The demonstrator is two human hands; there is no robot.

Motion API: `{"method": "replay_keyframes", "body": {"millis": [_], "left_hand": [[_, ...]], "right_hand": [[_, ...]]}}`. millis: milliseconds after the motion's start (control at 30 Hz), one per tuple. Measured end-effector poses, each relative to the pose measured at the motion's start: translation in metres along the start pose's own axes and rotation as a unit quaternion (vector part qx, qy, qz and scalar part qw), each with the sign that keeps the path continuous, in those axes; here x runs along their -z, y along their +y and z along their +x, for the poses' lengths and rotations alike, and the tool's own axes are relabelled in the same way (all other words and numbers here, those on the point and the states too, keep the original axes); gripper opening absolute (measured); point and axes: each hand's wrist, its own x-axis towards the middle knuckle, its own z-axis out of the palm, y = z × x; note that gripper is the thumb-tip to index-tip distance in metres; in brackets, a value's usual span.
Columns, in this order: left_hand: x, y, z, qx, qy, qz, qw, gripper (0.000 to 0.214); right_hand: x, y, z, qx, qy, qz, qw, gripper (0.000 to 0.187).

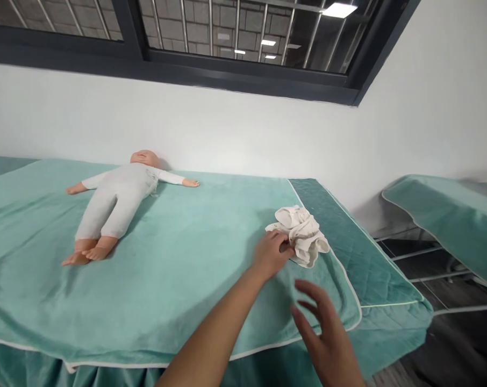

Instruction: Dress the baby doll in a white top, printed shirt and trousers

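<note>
A crumpled off-white cloth [303,231], perhaps a small garment, lies bunched near the right end of the bed. My left hand [271,251] is at its near left edge, with curled fingers and thumb closed on the fabric. Closer to me, my right hand [322,325] hovers over the blanket with its thumb and fingers apart and nothing between them. Well to the left, a baby doll [120,191] in a white bodysuit lies on its back, arms spread, feet toward me.
A green blanket [199,258] with white piping covers the bed, over a quilted dark-green cover [348,258] at the right end. Behind are a white wall [235,134] and a barred window [227,32]. Another green-covered bed [457,215] with a metal frame stands at right.
</note>
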Motion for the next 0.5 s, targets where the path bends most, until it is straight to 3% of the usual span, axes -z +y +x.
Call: {"method": "replay_keyframes", "body": {"millis": [67,167,267,367,500], "left_hand": [[-0.001,-0.003,0.000,-0.016,-0.004,0.001,1.000,0.008],[0.006,-0.007,-0.006,0.019,0.005,-0.122,0.992,0.016],[0.017,-0.008,-0.011,0.080,0.059,-0.284,0.954,0.020],[0.035,-0.001,-0.016,0.107,0.155,-0.393,0.900,0.021],[0.081,0.029,-0.020,0.085,0.164,-0.476,0.860,0.024]], "right_hand": [[-0.009,0.007,0.034,0.055,0.098,-0.048,0.993,0.050],[-0.021,0.022,0.087,0.086,0.186,-0.107,0.973,0.062],[-0.026,0.037,0.121,0.078,0.228,-0.101,0.965,0.040],[-0.027,0.046,0.129,0.030,0.262,-0.009,0.964,0.026],[-0.029,0.047,0.119,0.032,0.228,0.044,0.972,0.030]]}}
